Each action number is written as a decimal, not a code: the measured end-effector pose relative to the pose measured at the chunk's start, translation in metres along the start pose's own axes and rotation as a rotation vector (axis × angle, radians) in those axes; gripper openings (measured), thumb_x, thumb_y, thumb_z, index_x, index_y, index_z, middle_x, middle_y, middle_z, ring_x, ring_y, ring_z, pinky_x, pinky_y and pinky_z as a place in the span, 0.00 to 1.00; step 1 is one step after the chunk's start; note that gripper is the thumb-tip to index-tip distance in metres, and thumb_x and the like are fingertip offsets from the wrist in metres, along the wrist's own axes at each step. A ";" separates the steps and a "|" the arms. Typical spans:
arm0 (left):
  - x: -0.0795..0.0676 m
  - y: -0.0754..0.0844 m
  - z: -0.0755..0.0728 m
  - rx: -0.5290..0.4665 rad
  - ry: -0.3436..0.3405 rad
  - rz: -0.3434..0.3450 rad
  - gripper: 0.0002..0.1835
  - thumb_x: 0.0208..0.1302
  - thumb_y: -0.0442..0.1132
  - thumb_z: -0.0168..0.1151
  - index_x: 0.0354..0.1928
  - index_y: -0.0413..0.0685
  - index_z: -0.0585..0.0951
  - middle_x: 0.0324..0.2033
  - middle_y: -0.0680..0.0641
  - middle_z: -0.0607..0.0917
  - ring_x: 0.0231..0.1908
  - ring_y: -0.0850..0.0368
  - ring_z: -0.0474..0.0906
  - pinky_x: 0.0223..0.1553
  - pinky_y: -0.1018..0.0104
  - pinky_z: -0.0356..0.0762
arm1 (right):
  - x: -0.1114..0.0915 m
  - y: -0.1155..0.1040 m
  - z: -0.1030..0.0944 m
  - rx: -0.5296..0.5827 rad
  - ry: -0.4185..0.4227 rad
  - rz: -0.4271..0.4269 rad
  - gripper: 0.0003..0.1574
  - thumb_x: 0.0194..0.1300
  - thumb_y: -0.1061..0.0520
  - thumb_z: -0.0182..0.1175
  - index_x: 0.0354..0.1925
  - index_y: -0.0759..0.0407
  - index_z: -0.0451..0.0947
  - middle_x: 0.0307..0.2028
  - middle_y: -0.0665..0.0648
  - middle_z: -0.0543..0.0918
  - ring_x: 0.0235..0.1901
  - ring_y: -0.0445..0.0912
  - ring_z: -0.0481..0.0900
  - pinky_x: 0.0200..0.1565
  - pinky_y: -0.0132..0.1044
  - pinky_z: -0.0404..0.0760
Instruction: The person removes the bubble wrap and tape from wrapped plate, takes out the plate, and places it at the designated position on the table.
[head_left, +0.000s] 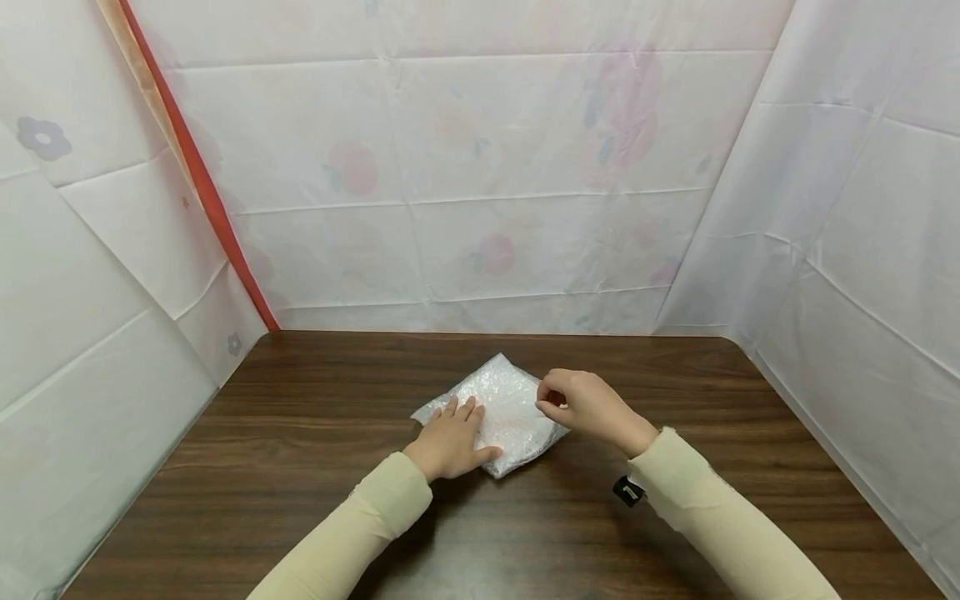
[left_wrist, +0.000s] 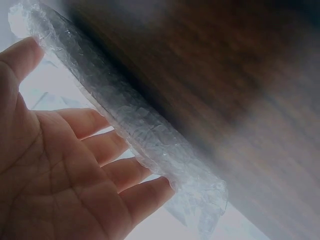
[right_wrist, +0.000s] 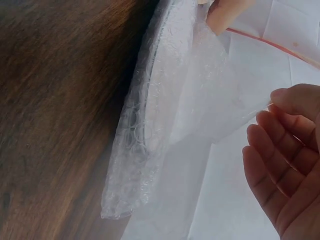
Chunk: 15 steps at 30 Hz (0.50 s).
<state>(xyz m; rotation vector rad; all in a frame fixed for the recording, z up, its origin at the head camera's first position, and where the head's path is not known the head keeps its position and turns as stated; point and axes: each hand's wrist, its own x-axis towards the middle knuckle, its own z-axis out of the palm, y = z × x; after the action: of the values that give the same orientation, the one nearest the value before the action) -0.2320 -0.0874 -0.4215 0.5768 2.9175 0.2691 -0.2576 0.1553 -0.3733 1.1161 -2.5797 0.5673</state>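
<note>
A flat packet in clear bubble wrap [head_left: 517, 421] lies on the table, turned cornerwise. Inside, the right wrist view shows a flat pale item [right_wrist: 162, 105] through the wrap; its kind is hidden. My left hand [head_left: 450, 437] rests on the packet's left side, fingers spread and nearly straight, fingertips at the wrap's surface in the left wrist view. At the packet's right side, my right hand [head_left: 588, 404] pinches the edge of a thin clear flap [right_wrist: 235, 112] of the wrap between thumb and forefinger. This flap stands up from the packet, pulled taut toward the hand.
The dark wood-grain table [head_left: 300, 467] runs back to a pale patterned cloth [head_left: 450, 150] hung behind it. More cloth hangs at the left and right sides. A red strip [head_left: 202, 175] slants down the back left corner. A small black device [head_left: 628, 491] sits beneath the right wrist.
</note>
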 end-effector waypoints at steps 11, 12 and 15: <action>-0.001 0.001 0.000 -0.001 0.003 -0.002 0.45 0.66 0.67 0.53 0.72 0.39 0.63 0.73 0.38 0.62 0.74 0.34 0.53 0.71 0.39 0.56 | -0.006 0.002 0.001 0.050 -0.028 0.032 0.07 0.60 0.57 0.68 0.29 0.49 0.79 0.25 0.43 0.77 0.25 0.38 0.74 0.29 0.26 0.74; -0.001 0.001 0.000 -0.001 0.002 -0.001 0.45 0.66 0.66 0.53 0.72 0.39 0.63 0.73 0.38 0.62 0.74 0.34 0.53 0.71 0.39 0.56 | -0.006 0.002 0.001 0.055 -0.028 0.031 0.07 0.61 0.57 0.69 0.29 0.49 0.79 0.25 0.43 0.77 0.26 0.38 0.75 0.29 0.26 0.74; -0.002 0.001 -0.001 -0.004 -0.001 -0.002 0.45 0.66 0.66 0.53 0.72 0.39 0.63 0.73 0.38 0.62 0.74 0.34 0.53 0.71 0.39 0.55 | -0.007 0.002 -0.001 0.063 -0.021 0.023 0.06 0.61 0.57 0.68 0.30 0.49 0.79 0.26 0.43 0.79 0.27 0.38 0.76 0.30 0.26 0.75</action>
<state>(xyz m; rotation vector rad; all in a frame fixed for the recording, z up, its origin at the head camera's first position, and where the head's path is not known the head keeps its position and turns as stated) -0.2300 -0.0870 -0.4201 0.5734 2.9154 0.2747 -0.2541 0.1615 -0.3761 1.1194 -2.6126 0.6500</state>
